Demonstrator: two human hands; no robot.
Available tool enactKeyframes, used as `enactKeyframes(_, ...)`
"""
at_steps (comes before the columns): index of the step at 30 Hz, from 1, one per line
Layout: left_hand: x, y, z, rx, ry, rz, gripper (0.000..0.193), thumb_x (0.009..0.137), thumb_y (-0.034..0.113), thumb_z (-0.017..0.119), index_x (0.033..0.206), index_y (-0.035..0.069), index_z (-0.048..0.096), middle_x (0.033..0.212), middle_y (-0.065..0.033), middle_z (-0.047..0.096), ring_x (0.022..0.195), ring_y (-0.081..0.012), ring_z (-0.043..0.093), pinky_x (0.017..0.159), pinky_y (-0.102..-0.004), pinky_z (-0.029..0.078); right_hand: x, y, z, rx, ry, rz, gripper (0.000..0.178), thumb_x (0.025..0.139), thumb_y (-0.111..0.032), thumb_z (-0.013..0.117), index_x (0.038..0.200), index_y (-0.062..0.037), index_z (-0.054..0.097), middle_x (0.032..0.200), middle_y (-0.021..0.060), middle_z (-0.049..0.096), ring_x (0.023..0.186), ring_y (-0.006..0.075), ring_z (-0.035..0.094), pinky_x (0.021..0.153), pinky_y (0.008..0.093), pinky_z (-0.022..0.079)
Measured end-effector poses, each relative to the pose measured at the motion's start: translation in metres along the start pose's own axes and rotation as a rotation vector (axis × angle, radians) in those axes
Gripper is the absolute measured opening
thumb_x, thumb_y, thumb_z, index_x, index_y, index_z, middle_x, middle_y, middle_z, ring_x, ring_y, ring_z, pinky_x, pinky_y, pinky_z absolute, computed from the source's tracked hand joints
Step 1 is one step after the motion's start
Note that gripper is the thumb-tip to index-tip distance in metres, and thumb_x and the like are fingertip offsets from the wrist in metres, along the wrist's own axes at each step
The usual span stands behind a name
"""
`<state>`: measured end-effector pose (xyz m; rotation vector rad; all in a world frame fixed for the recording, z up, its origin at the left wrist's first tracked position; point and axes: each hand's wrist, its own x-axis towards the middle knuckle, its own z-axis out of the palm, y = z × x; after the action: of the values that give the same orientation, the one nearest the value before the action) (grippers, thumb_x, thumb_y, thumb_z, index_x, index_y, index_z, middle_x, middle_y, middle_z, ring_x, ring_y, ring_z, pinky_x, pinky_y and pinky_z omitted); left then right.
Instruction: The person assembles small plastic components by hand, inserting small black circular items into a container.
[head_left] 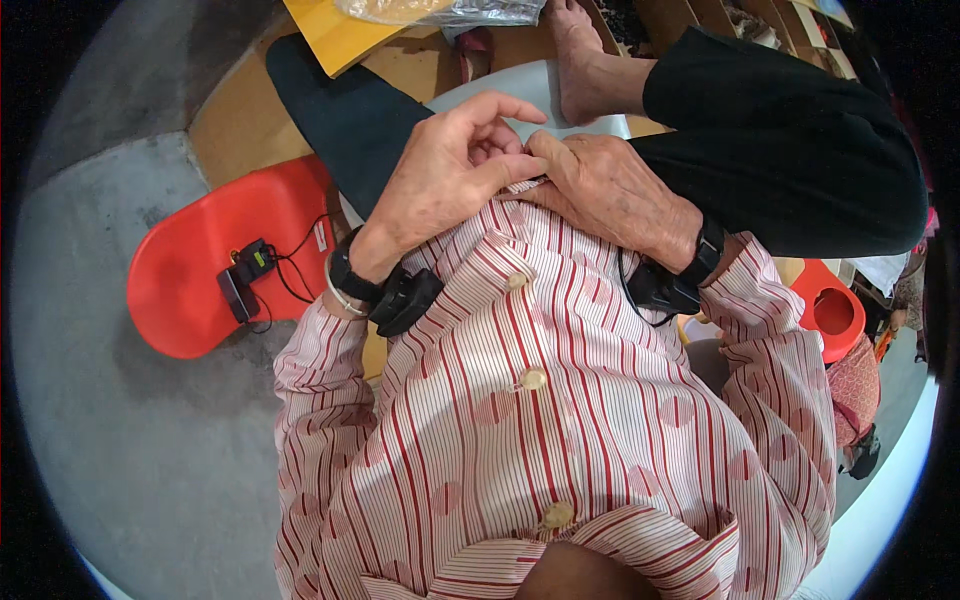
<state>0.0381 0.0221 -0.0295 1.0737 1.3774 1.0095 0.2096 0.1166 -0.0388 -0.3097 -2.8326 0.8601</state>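
Nearest to me is the front of my red-and-white striped shirt [560, 420], buttoned, with three pale buttons running up its middle; the lowest button [557, 515] sits closest to my chin, the top one [517, 281] lies just short of my hands. On each wrist I wear a black strap with a small black device: one [405, 298] on the left, one [668, 285] on the right. Both hands meet at the far hem of the shirt, over my lap. My left hand [445, 175] has its fingers curled narrow, fingertips pinching at the hem edge; my right hand [605, 190] lies against it, fingers folded down onto the same edge, the two hands touching. I cannot tell whether a button is between the fingertips. To the left on the grey floor lies a red plastic seat [200, 270] with a small black gadget and wires [250, 275] on it. Beyond my hands, my leg in black trousers [790, 140] crosses to the right, its bare foot [580, 55] farther off.
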Motion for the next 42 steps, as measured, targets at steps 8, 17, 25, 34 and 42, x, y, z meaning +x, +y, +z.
enactKeyframes(8,-0.009,-0.003,-0.013,-0.186,0.128,-0.014,0.022,0.09,0.007,0.058,0.111,0.001,0.061,0.089,0.0023,0.059,0.078,-0.0016,0.051,0.07,-0.0161,0.042,0.006,0.0,-0.005,-0.014,0.126,0.127,0.039,0.08,-0.032,0.068,0.09,-0.0012,0.047,0.062,0.013,0.055,0.059,0.0307,0.06,0.051,0.0394,0.046)
enactKeyframes(17,-0.01,0.004,-0.011,-0.667,0.161,0.009,0.021,0.089,0.01,0.063,0.106,-0.001,0.059,0.089,-0.0008,0.061,0.081,-0.0047,0.056,0.074,-0.0178,0.046,0.013,-0.009,-0.03,-0.057,0.313,-0.019,0.028,0.082,-0.024,0.066,0.097,-0.0033,0.053,0.084,0.0092,0.055,0.077,0.0244,0.058,0.059,0.0335,0.048)
enactKeyframes(25,-0.011,0.008,-0.008,-0.619,0.093,0.134,0.023,0.082,0.006,0.071,0.101,-0.002,0.059,0.092,-0.0035,0.062,0.082,-0.0058,0.058,0.077,-0.0191,0.047,0.016,-0.01,-0.025,0.184,0.274,-0.077,0.025,0.091,-0.026,0.057,0.092,-0.002,0.051,0.079,0.01,0.053,0.072,0.0257,0.056,0.059,0.0348,0.046)
enactKeyframes(34,-0.011,0.008,0.001,-0.473,0.152,0.232,0.024,0.08,0.004,0.073,0.099,-0.001,0.059,0.093,-0.0039,0.062,0.081,-0.0066,0.058,0.074,-0.0194,0.049,0.014,-0.02,-0.028,0.777,0.131,0.284,0.02,0.098,-0.021,0.047,0.092,-0.0015,0.048,0.067,0.0087,0.049,0.058,0.0193,0.05,0.054,0.0323,0.041)
enactKeyframes(42,-0.008,0.009,0.004,-0.44,0.176,0.249,0.023,0.079,0.002,0.072,0.097,-0.001,0.057,0.092,-0.0029,0.06,0.08,-0.007,0.059,0.074,-0.02,0.05,0.017,-0.015,-0.025,0.773,0.206,0.241,0.021,0.098,-0.021,0.047,0.089,-0.0014,0.048,0.063,0.0088,0.046,0.055,0.0176,0.045,0.052,0.0325,0.038)
